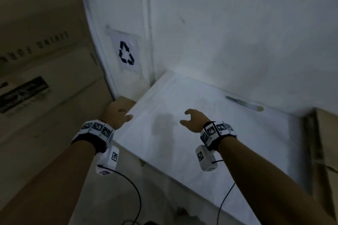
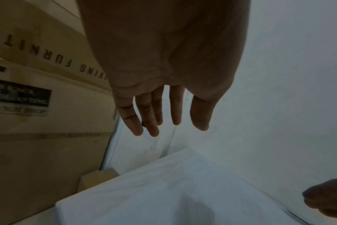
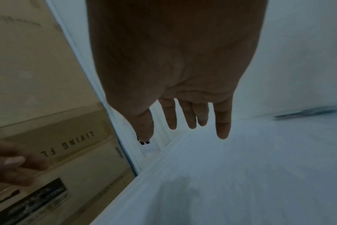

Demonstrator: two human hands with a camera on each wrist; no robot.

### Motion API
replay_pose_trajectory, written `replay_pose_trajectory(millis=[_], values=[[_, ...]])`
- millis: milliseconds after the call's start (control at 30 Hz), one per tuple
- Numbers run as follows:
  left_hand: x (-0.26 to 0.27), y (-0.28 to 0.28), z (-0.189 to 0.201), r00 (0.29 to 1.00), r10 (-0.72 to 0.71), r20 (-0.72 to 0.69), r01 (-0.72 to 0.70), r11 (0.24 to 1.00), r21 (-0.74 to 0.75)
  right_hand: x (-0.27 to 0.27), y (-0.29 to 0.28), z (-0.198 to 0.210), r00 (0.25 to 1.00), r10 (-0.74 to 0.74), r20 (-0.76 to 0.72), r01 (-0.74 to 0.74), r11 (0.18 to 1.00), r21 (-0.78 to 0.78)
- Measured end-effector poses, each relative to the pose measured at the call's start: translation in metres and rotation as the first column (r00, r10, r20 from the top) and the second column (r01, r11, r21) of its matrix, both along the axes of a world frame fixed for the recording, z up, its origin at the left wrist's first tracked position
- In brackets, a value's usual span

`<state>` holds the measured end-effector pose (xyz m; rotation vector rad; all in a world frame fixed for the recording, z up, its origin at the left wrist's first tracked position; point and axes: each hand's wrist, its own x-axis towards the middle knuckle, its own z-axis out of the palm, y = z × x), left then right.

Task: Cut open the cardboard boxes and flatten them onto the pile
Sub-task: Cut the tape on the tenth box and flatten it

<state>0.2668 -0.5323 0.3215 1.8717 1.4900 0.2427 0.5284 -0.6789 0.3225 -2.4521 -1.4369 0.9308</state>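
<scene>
Left hand [image 1: 117, 113]: fingers spread, empty, left of centre | right hand [image 1: 194, 119]: fingers apart, empty, centre | white table [image 1: 237, 142] below | cardboard box [image 1: 36, 60] upper left | knife [image 1: 244, 103] right.

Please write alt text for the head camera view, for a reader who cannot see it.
Two empty hands, left hand and right hand, reach over a white table in a corner; a large cardboard box stands left, and a recycling sign hangs on the wall.

You have one large cardboard box [image 1: 45, 78] at left and one smaller box [image 1: 126, 101] peeking behind the desk [image 1: 201, 151]. One cutter [image 1: 243, 103] lies at right, and one recycling sign [image 1: 126, 54] hangs above.
</scene>
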Motion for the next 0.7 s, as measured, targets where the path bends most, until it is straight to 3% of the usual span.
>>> replay_pose_trajectory(millis=[367,533,700], values=[[-0.052,0.112,-0.051,0.983,0.15,-0.105,-0.166,0.973,-0.159,-0.032,0.192,-0.036,0.981,0.177,-0.075,-0.178,0.984,-0.007],[-0.064,0.175,-0.047,0.965,0.26,-0.041,-0.263,0.952,-0.157,-0.059,0.269,-0.046,0.967,0.237,-0.092,-0.242,0.969,-0.042],[-0.082,0.254,-0.064,0.957,0.288,-0.017,-0.285,0.934,-0.216,-0.088,0.346,-0.071,0.974,0.195,-0.115,-0.208,0.972,-0.111]])
